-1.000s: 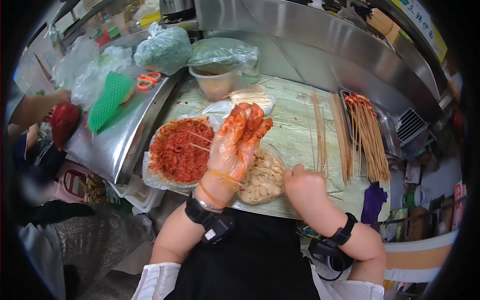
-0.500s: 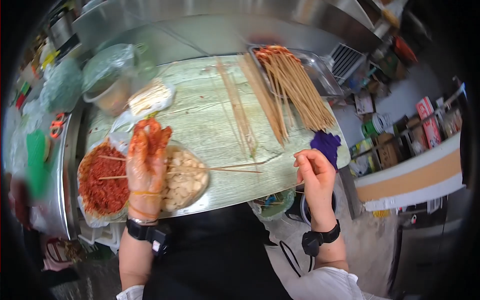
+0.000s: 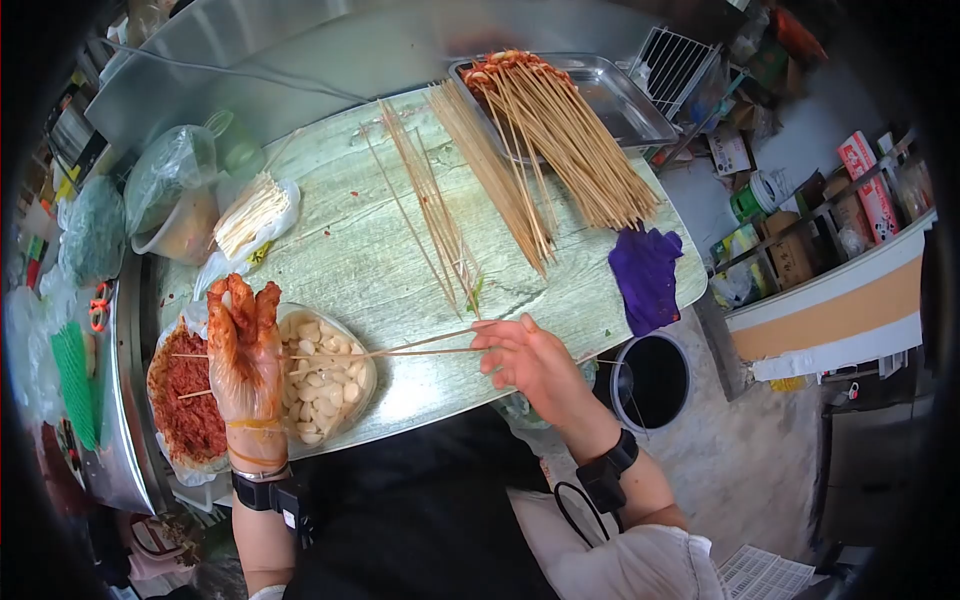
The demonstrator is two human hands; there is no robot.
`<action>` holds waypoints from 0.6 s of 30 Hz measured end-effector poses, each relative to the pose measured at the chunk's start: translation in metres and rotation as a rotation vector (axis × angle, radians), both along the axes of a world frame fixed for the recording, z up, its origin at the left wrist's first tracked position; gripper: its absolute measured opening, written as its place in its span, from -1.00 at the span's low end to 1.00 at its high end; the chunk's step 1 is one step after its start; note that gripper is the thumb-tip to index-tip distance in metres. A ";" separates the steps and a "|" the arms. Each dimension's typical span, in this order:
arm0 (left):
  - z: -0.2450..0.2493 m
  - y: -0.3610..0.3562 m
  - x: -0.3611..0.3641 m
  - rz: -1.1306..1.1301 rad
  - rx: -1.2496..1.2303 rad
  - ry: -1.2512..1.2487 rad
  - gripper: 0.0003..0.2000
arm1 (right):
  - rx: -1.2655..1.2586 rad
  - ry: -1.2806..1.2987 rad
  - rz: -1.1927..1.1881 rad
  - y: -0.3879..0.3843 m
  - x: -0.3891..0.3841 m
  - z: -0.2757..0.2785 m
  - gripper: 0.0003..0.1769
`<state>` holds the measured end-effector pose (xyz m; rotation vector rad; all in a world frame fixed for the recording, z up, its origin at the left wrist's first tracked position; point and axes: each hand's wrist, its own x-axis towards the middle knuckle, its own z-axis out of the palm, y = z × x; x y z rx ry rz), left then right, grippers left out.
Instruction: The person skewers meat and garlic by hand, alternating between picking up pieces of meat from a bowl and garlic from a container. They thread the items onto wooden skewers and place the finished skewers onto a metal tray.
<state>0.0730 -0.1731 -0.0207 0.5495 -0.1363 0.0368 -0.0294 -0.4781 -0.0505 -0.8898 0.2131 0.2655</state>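
My left hand (image 3: 245, 350), in a clear plastic glove smeared with red paste, is upright with two thin wooden skewers (image 3: 420, 348) passing by its palm; its fingers are curled around something hard to make out. It stands between a bowl of red paste (image 3: 192, 420) and a clear container of peeled garlic cloves (image 3: 325, 375). My bare right hand (image 3: 535, 365) pinches the far ends of the skewers near the table's front edge. Several loose skewers (image 3: 425, 200) lie on the light green table (image 3: 330, 240).
A metal tray (image 3: 625, 100) holds many skewers with red-coated tips. A purple cloth (image 3: 645, 275) lies at the table's right corner. Below it stands a dark bucket (image 3: 650, 380). White strips (image 3: 250, 215) on plastic and a bagged tub (image 3: 180, 225) are at the back left.
My right hand has moved left and closed on the skewer ends. My left hand appears slightly lower and further left. The whole view has shifted.
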 end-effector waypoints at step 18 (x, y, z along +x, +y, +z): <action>0.002 -0.003 -0.003 0.009 0.085 -0.005 -0.62 | -0.235 0.046 -0.113 0.027 0.014 0.004 -0.75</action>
